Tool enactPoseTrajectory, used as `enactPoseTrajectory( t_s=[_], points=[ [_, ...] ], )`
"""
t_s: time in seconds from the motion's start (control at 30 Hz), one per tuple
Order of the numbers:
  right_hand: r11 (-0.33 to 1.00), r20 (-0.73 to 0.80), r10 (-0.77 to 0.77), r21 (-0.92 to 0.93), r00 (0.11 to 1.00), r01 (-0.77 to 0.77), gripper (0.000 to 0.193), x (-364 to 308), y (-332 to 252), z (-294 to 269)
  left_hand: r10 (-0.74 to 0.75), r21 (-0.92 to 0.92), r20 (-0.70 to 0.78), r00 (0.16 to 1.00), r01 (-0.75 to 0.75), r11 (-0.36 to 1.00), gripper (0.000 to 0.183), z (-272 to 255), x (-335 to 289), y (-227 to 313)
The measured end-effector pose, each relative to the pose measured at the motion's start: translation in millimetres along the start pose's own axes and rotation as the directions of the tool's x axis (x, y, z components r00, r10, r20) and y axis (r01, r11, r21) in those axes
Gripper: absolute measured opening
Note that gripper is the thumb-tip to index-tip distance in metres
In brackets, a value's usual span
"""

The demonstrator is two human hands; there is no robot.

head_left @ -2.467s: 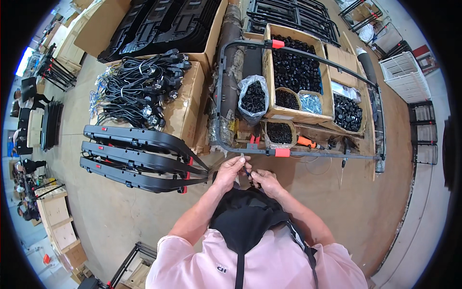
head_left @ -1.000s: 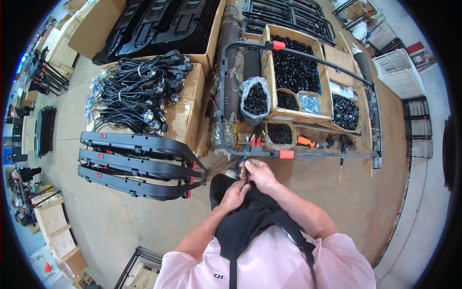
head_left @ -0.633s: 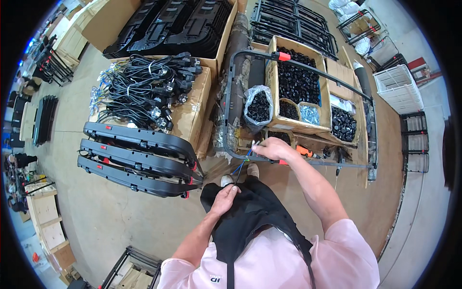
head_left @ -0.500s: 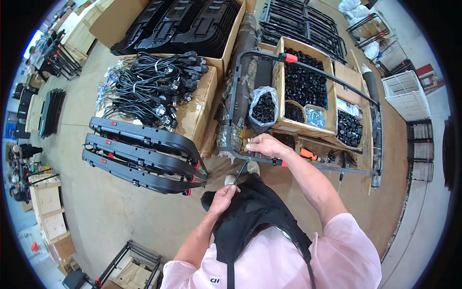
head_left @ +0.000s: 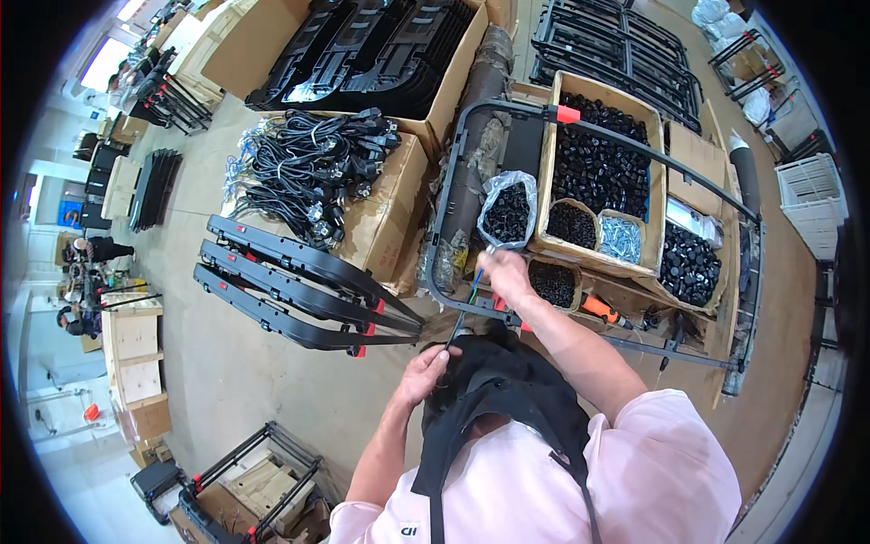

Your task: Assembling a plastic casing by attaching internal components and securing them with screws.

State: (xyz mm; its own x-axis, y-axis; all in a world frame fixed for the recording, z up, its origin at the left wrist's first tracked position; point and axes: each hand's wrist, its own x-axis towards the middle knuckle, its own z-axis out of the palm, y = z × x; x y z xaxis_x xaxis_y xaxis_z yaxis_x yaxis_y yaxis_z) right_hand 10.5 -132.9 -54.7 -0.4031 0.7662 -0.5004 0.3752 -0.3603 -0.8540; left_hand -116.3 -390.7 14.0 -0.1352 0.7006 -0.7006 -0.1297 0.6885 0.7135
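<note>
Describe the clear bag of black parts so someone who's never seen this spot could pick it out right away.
Find the black tube frame ahead of the person, with cardboard boxes inside it. The clear bag stands at the left edge of the big box of black parts, just above the right hand. It is the only plastic bag holding black pieces; its neighbours are cardboard.

The concrete floor (head_left: 217, 381) is carrying cardboard boxes (head_left: 385, 213), a black metal frame (head_left: 580, 136), three long black bars (head_left: 299, 290) lying side by side, and stacked racks (head_left: 616, 41)

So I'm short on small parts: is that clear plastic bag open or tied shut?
Open: the clear plastic bag stands with its mouth spread, dark pieces visible inside.
</note>
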Motion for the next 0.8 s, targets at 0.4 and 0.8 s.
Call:
enactPoseTrajectory(
  t_s=[0.4, 0.8],
  points=[
    [0.859, -0.212, -0.044, 0.491, 0.976, 0.146, 0.028, 18, -35, -10, 0.028, -0.09, 0.064, 0.998, -0.022, 0.996, 0.034, 8, 33, -7],
    [0.982, -0.155, -0.109, 0.138, 0.982, 0.131, 0.031, 30, -55, -9, 0.024, -0.207, 0.296, 0.955, 0.04, 0.978, 0.04, -24, 45, 9]
  ],
)
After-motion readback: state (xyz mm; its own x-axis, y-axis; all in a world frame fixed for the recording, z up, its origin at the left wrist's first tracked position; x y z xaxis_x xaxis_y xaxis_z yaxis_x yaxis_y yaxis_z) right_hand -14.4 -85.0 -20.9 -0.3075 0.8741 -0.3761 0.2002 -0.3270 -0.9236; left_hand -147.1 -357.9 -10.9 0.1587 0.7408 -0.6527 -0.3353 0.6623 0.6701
